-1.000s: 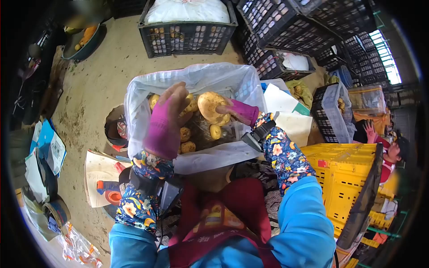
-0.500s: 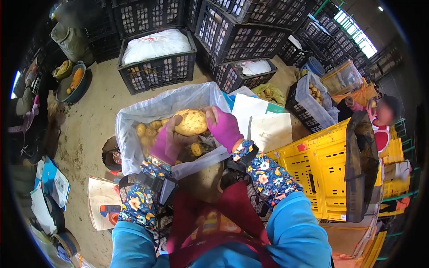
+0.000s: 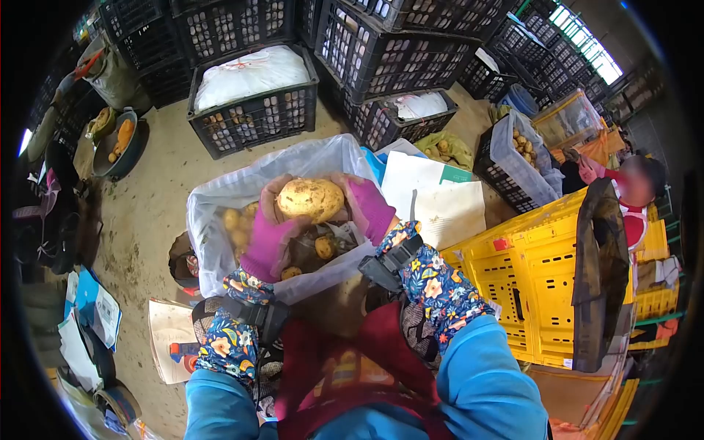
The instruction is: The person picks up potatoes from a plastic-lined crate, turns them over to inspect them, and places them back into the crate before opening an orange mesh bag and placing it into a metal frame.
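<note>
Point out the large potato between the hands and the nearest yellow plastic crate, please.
Large potato [image 3: 311, 200]: head view, middle of its upward-facing surface.
Nearest yellow plastic crate [image 3: 537, 273]: head view, its slotted panel.

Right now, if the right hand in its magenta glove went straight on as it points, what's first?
Probably the large, oval, yellow-brown potato close beside the right hand; depth, and whether they touch, is unclear.

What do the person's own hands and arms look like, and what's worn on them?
The left hand and right hand wear magenta gloves. Dark floral cuffs with orange and whitish blossoms cover the forearms, meeting plain bright-blue sleeves further up. Each wrist carries a black strap with a boxy dark device.
</note>
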Action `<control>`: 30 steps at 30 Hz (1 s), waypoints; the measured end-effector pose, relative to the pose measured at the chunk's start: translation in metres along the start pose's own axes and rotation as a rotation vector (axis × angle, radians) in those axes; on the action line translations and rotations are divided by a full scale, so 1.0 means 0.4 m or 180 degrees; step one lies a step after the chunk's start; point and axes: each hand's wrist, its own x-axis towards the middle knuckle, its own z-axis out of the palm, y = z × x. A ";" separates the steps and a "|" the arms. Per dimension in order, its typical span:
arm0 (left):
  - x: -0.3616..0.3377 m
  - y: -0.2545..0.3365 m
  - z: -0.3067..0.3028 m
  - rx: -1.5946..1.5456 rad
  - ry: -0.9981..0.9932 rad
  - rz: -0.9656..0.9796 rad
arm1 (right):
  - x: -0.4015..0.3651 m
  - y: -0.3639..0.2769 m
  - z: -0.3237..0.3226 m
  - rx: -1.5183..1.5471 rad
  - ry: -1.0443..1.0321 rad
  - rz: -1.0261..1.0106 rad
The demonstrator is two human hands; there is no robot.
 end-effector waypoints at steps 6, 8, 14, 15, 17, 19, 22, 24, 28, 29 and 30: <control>0.014 0.007 -0.001 0.0596 -0.0206 0.0251 | -0.014 -0.084 0.017 0.2590 -0.0370 0.1513; 0.009 0.009 -0.002 0.0709 -0.0088 -0.0054 | -0.021 -0.068 0.040 0.1901 -0.0179 0.1046; -0.004 -0.033 -0.033 -0.0880 0.0292 -0.0716 | -0.036 -0.025 0.095 -0.1532 0.0425 -0.1233; 0.012 -0.073 -0.068 -0.0870 0.0329 -0.0530 | -0.045 -0.020 0.104 -0.1754 0.0363 -0.0900; 0.037 -0.105 -0.121 0.1704 -0.0143 0.0575 | -0.081 -0.091 0.099 -0.1707 0.0391 -0.0253; 0.049 -0.098 -0.110 0.2055 -0.0481 0.1091 | -0.105 -0.088 0.078 -0.0456 0.0593 -0.0108; 0.038 -0.063 -0.089 0.0198 -0.0266 -0.0090 | -0.230 -0.198 -0.002 0.1949 0.0681 -0.0101; 0.034 -0.058 -0.088 -0.0470 0.0201 -0.0706 | -0.370 -0.338 -0.097 0.2332 0.1203 -0.0628; 0.023 -0.062 -0.120 -0.0344 0.0010 -0.0590 | -0.632 -0.509 -0.350 0.3209 0.1829 -0.2497; 0.025 -0.067 -0.133 -0.0517 0.0035 -0.0660 | -0.688 -0.544 -0.404 0.3429 0.2020 -0.2914; 0.015 -0.049 -0.102 -0.0566 0.0234 -0.0725 | -0.741 -0.560 -0.457 0.3304 0.2549 -0.3256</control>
